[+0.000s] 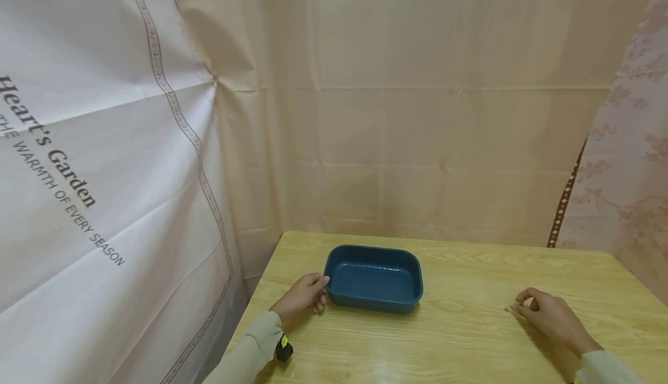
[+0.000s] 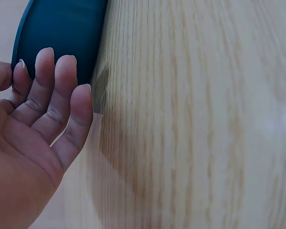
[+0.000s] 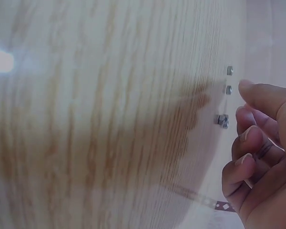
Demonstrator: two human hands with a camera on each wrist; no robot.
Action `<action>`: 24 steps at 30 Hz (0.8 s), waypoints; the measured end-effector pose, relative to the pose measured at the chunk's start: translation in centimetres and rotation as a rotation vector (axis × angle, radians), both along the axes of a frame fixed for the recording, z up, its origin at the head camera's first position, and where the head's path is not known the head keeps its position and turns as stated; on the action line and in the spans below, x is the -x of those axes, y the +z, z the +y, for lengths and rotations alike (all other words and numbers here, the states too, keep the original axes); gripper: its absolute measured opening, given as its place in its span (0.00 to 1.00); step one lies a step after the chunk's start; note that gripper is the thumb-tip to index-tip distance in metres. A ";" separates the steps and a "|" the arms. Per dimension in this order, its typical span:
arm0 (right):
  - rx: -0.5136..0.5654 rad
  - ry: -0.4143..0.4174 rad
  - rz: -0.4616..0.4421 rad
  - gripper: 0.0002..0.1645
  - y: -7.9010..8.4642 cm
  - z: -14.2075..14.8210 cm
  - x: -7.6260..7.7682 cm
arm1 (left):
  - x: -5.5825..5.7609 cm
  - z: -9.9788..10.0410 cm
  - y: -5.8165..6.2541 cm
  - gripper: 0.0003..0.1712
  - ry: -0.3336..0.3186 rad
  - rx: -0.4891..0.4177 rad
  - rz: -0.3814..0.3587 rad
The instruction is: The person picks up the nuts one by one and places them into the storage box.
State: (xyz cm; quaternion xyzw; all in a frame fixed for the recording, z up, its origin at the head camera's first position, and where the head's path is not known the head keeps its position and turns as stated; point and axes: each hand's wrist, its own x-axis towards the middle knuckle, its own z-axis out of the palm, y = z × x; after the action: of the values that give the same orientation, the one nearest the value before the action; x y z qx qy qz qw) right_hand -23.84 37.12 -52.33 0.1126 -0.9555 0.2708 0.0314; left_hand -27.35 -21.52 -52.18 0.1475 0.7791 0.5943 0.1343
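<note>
A dark blue rectangular container [image 1: 373, 305] with rounded corners stands upright on the table; no contents show inside it. At its left end my left hand [image 1: 305, 296] pinches the rim between thumb and index finger, while the other fingers [image 2: 66, 74] curve loosely beside the outer wall. Over the right part of the table hovers my right hand [image 1: 552, 314], its thumb and index tips apart with nothing seen between them. Several small metal nuts [image 3: 222, 120] lie on the table just beyond those fingertips. From the head view only a tiny grey speck [image 1: 506, 310] shows there.
The light wood-grain table [image 1: 443, 349] reaches back to a beige cloth [image 1: 386, 111]. A white printed cloth [image 1: 104, 169] hangs along the left side, and a floral cloth [image 1: 636, 158] hangs on the right. A black device with yellow [image 1: 284, 348] sits at the left wrist.
</note>
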 end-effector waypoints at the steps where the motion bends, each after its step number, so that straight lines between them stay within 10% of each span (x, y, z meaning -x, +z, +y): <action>1: 0.000 -0.001 0.000 0.18 0.0 0.1 0.0 | 0.0 0.0 0.0 0.26 0.001 -0.001 0.001; 24: -0.016 -0.016 -0.059 0.18 -0.4 0.5 0.6 | -0.1 0.1 0.2 0.24 0.010 0.009 -0.006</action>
State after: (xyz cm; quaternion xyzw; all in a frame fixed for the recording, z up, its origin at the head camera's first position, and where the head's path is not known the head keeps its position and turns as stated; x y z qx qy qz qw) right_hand -24.43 37.67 -52.73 0.0974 -0.9590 0.2661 0.0044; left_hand -27.21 -21.43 -52.02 0.1413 0.7821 0.5920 0.1341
